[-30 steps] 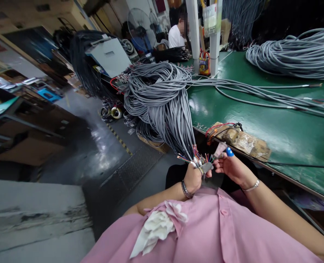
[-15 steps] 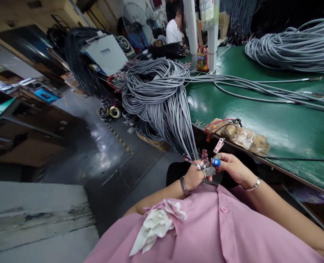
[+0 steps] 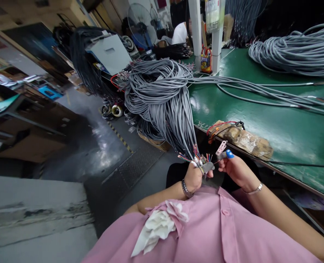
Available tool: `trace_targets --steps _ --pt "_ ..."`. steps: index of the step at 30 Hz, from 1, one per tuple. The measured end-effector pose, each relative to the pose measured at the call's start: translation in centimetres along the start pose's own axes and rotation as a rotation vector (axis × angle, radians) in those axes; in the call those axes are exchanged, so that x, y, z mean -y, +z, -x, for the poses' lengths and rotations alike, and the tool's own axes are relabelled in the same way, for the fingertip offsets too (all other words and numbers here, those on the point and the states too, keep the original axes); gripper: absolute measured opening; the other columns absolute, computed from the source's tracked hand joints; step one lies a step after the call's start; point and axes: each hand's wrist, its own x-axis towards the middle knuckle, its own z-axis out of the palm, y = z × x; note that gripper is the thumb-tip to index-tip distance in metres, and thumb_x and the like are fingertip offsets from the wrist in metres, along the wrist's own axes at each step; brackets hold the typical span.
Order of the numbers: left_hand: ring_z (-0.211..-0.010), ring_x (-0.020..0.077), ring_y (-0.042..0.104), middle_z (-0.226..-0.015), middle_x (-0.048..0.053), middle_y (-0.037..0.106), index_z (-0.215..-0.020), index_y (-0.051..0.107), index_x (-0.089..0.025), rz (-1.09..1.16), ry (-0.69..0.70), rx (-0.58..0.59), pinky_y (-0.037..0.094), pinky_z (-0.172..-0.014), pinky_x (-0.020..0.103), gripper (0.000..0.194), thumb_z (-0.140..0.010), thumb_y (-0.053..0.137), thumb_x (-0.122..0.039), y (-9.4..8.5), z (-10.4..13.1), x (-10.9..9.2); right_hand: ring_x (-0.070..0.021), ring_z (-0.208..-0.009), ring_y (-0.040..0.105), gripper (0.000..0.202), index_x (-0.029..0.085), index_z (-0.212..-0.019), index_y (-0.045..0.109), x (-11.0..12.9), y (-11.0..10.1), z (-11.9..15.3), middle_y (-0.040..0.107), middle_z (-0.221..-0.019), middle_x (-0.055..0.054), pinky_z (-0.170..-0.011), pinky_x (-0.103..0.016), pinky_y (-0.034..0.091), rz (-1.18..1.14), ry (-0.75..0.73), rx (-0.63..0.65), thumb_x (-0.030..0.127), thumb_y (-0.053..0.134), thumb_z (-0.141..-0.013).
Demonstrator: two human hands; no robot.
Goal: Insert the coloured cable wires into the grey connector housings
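My left hand (image 3: 194, 178) is closed round the ends of several grey cables, with a grey cover on its thumb. Fine coloured wires (image 3: 186, 157) fan out from the stripped, white-banded cable ends (image 3: 197, 161) above that hand. Just to the right, my right hand (image 3: 237, 170) is pinched, its thumb in a blue cover and a finger in a grey one. A thin reddish wire (image 3: 217, 162) runs from the bunch to its fingertips. Behind the hands, the cables (image 3: 185, 128) rise to a large grey heap on the bench.
A pink clip (image 3: 221, 147) stands at the edge of the green bench (image 3: 233, 98), by a tape-wrapped wooden block (image 3: 249, 140) with red and black leads. A cable coil (image 3: 293, 54) lies at the back right. A person in white (image 3: 179, 34) is behind a post (image 3: 195, 33).
My right hand has drawn away to the right from the cable ends, a thin wire stretching between the hands. My left hand keeps its hold. The view has shifted slightly.
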Motion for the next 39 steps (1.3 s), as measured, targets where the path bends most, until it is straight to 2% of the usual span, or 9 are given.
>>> trace_targets --steps 4,7,10,14,19,23,31,37,39 --pt "-0.043 0.0095 0.048 -0.049 0.004 0.058 -0.061 0.065 -0.012 -0.001 0.023 0.018 0.034 -0.046 0.023 0.034 -0.073 0.067 -0.043 0.7 -0.4 -0.3 -0.0117 -0.058 0.051 0.042 0.02 -0.088 0.066 0.8 0.0 -1.1 0.061 -0.077 -0.003 -0.054 -0.025 0.045 -0.019 0.045 0.038 0.06 0.058 -0.078" --pt "-0.043 0.0097 0.048 -0.047 0.003 0.056 -0.059 0.065 -0.012 -0.009 0.037 0.017 0.035 -0.047 0.024 0.035 -0.075 0.064 -0.044 1.2 -0.7 -0.7 -0.01 -0.052 0.043 0.03 0.019 -0.076 0.065 0.8 0.5 -1.4 0.054 -0.062 0.001 -0.05 -0.023 0.038 0.178 -0.175 -0.057 0.049 0.064 -0.079" --pt "-0.044 0.01 0.048 -0.047 0.003 0.056 -0.06 0.065 -0.012 -0.007 0.028 -0.001 0.036 -0.047 0.024 0.035 -0.074 0.065 -0.044 1.5 -1.0 -1.0 -0.0108 -0.05 0.04 0.035 0.019 -0.069 0.064 0.5 0.7 -1.6 0.05 -0.056 0.001 -0.049 -0.024 0.034 0.323 -0.367 -0.245 0.052 0.061 -0.08" --pt "-0.043 0.0102 0.049 -0.048 0.003 0.056 -0.06 0.064 -0.012 0.013 0.018 0.011 0.037 -0.047 0.024 0.034 -0.072 0.067 -0.044 1.6 -1.3 -0.8 -0.013 -0.057 0.048 0.045 0.02 -0.075 0.066 0.3 1.0 -2.2 0.057 -0.064 -0.001 -0.056 -0.027 0.042 0.137 -0.239 -0.172 0.064 0.054 -0.078" --pt "-0.043 0.0097 0.048 -0.047 0.003 0.056 -0.06 0.065 -0.012 0.02 0.008 0.021 0.036 -0.047 0.023 0.031 -0.072 0.068 -0.041 1.6 -1.5 -0.1 -0.0121 -0.058 0.05 0.038 0.02 -0.072 0.065 0.3 1.3 -3.0 0.059 -0.065 -0.001 -0.056 -0.025 0.044 -0.105 -0.207 -0.154 0.059 0.068 -0.07" --pt "-0.042 0.0098 0.048 -0.046 0.002 0.055 -0.061 0.065 -0.012 0.032 -0.013 0.015 0.036 -0.046 0.023 0.03 -0.07 0.069 -0.041 1.5 -1.6 0.0 -0.0127 -0.058 0.051 0.039 0.02 -0.073 0.065 0.2 1.2 -3.0 0.06 -0.066 -0.001 -0.056 -0.026 0.044 -0.119 -0.184 -0.177 0.059 0.068 -0.07" --pt "-0.044 0.0102 0.05 -0.048 0.003 0.057 -0.056 0.063 -0.012 0.018 0.038 0.0 0.037 -0.048 0.024 0.033 -0.072 0.067 -0.041 0.7 -0.5 -0.2 -0.0132 -0.064 0.054 0.05 0.021 -0.084 0.067 0.6 0.5 -1.9 0.063 -0.079 -0.003 -0.061 -0.026 0.048 -0.167 -0.02 -0.019 0.068 0.049 -0.078" --pt "-0.044 0.0096 0.049 -0.047 0.002 0.056 -0.058 0.063 -0.013 0.058 0.111 -0.116 0.036 -0.046 0.023 0.031 -0.074 0.066 -0.04 1.1 -0.5 -0.5 -0.0109 -0.063 0.051 0.025 0.02 -0.082 0.067 1.0 1.0 -1.3 0.06 -0.074 -0.001 -0.06 -0.024 0.046 -0.086 -0.107 -0.056 0.045 0.067 -0.077" --pt "-0.044 0.0094 0.049 -0.046 0.001 0.055 -0.058 0.062 -0.013 0.075 0.117 -0.137 0.036 -0.046 0.022 0.031 -0.074 0.066 -0.04 1.5 -0.7 -0.8 -0.0109 -0.061 0.051 0.027 0.02 -0.08 0.067 0.9 1.2 -1.3 0.06 -0.072 -0.001 -0.057 -0.024 0.046 -0.076 -0.13 -0.088 0.047 0.067 -0.077"
